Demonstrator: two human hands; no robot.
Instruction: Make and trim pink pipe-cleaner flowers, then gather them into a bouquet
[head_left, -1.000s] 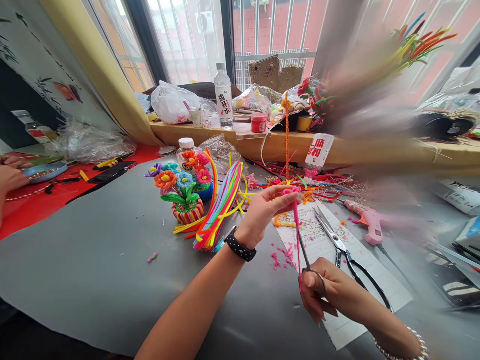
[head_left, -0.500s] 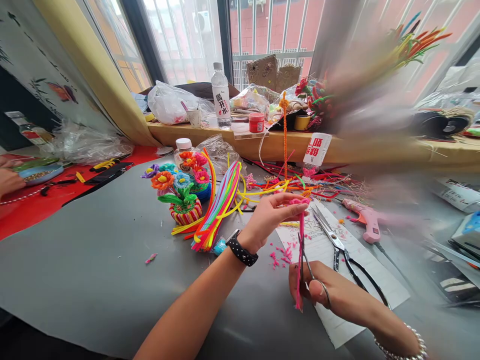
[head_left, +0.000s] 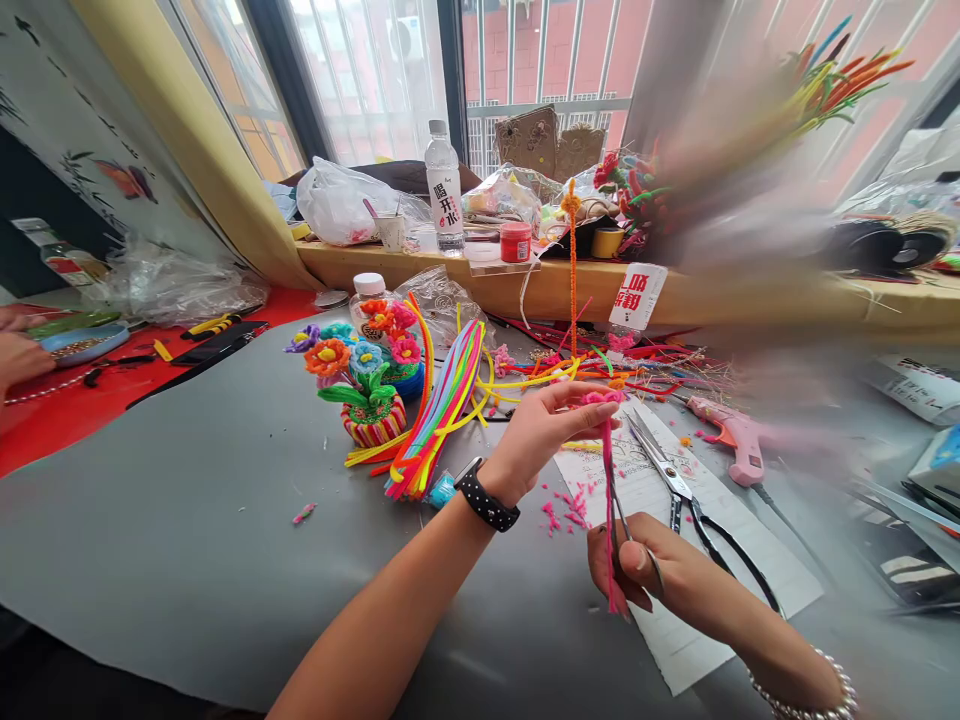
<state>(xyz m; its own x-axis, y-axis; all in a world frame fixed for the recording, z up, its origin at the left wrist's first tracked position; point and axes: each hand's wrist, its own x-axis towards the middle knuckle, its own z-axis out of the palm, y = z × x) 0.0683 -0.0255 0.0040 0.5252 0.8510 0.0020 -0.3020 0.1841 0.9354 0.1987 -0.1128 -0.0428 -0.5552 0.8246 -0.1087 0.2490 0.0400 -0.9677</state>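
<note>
Pinched between the fingers of my left hand (head_left: 559,425) is a pink pipe cleaner (head_left: 608,460), bunched at the top with its long stem hanging straight down. My right hand (head_left: 637,565) grips small scissors (head_left: 621,515) by the handles, and their blades lie along the hanging stem. Pink fuzz clippings (head_left: 570,508) are scattered on the table below my left hand. A larger pair of scissors (head_left: 675,483) rests on a white sheet of paper (head_left: 739,600) to the right.
Left of my hands stand pipe-cleaner flowers in a striped pot (head_left: 373,420), beside a bundle of colourful pipe cleaners (head_left: 442,420). A pink glue gun (head_left: 731,435) lies at right. Behind are loose stems and a water bottle (head_left: 445,195). Another person's hand (head_left: 22,355) is at far left.
My right hand has shifted slightly right and the scissor blades have come closer together beside the pink stem. My left hand holds nearly the same place.
</note>
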